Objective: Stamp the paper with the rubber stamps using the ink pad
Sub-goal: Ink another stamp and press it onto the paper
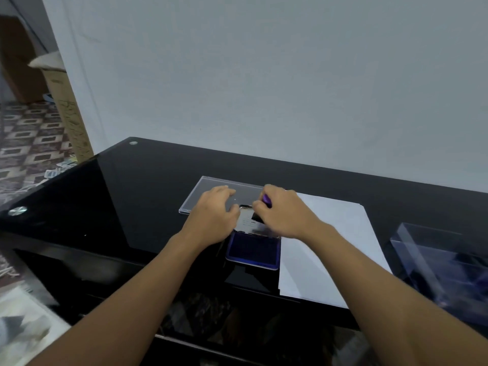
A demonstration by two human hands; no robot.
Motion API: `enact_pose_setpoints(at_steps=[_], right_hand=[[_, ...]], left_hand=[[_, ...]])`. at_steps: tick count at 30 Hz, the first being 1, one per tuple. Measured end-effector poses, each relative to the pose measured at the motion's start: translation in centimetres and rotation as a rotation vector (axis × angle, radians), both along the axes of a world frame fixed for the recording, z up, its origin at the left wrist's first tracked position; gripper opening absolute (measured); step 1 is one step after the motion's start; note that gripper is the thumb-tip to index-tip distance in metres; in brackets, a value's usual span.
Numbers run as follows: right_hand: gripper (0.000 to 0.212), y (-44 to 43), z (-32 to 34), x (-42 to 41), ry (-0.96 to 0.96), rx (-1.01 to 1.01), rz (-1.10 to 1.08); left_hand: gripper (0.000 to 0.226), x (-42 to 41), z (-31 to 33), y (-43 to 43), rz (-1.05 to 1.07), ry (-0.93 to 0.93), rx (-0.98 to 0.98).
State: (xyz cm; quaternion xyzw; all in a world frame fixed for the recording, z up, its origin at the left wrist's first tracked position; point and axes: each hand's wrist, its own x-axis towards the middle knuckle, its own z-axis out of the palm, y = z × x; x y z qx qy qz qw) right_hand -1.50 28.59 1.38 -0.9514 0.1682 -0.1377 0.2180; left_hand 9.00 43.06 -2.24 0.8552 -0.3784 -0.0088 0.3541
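Two bare forearms reach in over desk (148, 196) edge. Right grip (285, 212) pinches one purple stamp (267, 201), fingers curled round it. Stamp sits inside grip, purple end poking up; long axis near upright, lower end hidden. Left grip (214, 215) just beside it, fingers loosely curved, spread; touch on lid unclear. One ink pad (253, 250), open, just below both grips. One white paper (338, 247) right of right grip. One clear flat tray (208, 188) beyond left grip. One clear box (443, 260) far right.
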Motion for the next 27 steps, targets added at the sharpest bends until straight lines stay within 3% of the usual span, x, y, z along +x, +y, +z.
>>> enact_pose_setpoints(at_steps=[12,27], right_hand=[[0.029,-9.9,1.9,0.4,0.092,0.038,-0.142],[0.023,-12.4,-1.2,2.6,0.224,-0.009,-0.096]], left_hand=[[0.045,2.1,2.9,-8.1,-0.098,0.046,0.13],[0.031,3.6,0.8,-12.8,-0.131,0.093,0.283]])
